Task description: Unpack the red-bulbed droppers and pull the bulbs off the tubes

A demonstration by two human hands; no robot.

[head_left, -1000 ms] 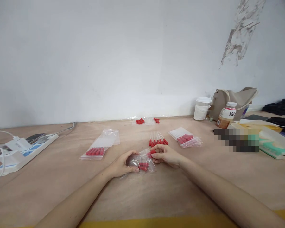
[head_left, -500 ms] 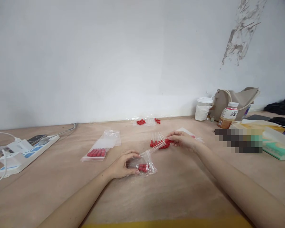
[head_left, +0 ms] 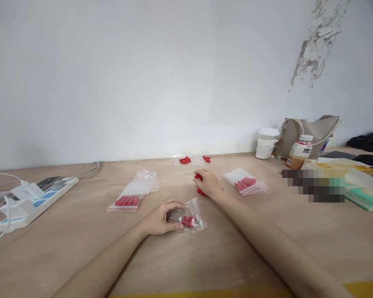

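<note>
My left hand [head_left: 163, 217] curves round a clear zip bag [head_left: 196, 207], its thumb and fingers on the plastic. Several red-tipped pieces [head_left: 189, 221] show inside that bag. Beyond it, my right hand [head_left: 207, 183] reaches over the small pile of red-tipped sticks [head_left: 200, 191], which it mostly covers. Red tips [head_left: 198, 177] show at its closed fingertips; how many pieces it grips I cannot tell. To the right lies a stack of zip bags [head_left: 245, 183] with red-tipped pieces in them. Another bag [head_left: 127, 200] of red-tipped pieces lies on the left.
Loose red pieces [head_left: 185, 159] lie on clear plastic by the wall. A power strip [head_left: 40, 203] with plugs and cables is at the left. A lidded cup [head_left: 266, 142], a drink bottle [head_left: 299, 152], a grey bag [head_left: 317, 134] and a tissue pack [head_left: 365, 190] stand at the right.
My right hand has moved left from beside the bag stack to the pile of sticks, uncovering the stack. The sticks that reached toward the open bag no longer show. My left hand stays put.
</note>
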